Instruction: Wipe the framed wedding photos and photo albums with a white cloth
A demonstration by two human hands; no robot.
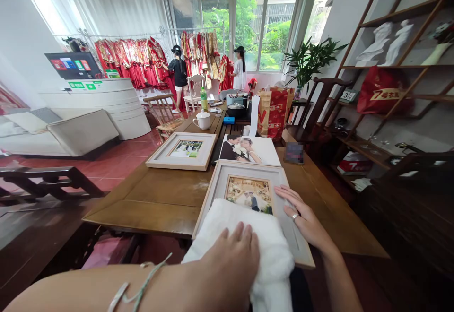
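Observation:
A white towel [266,236] lies bunched over the lower part of a light wooden picture frame [204,215]. My left hand [230,260] presses on the towel from above, its fingers together and bent into the cloth. Flat along the frame's right side rests my right hand [301,212], fingers stretched out, with a ring on one finger. Inside the frame is a couple's photo [244,189], its lower edge covered by the towel. A second framed photo [182,150] lies to the left. Just beyond the first frame is an unframed wedding print [262,153].
The wooden table [142,198] also holds a white lidded teapot [203,120], a green bottle [203,98], a red-and-tan paper bag [273,113] and a small dark block [294,152]. Two people stand by racks of red garments [131,61]. Wooden shelves [397,66] are at right.

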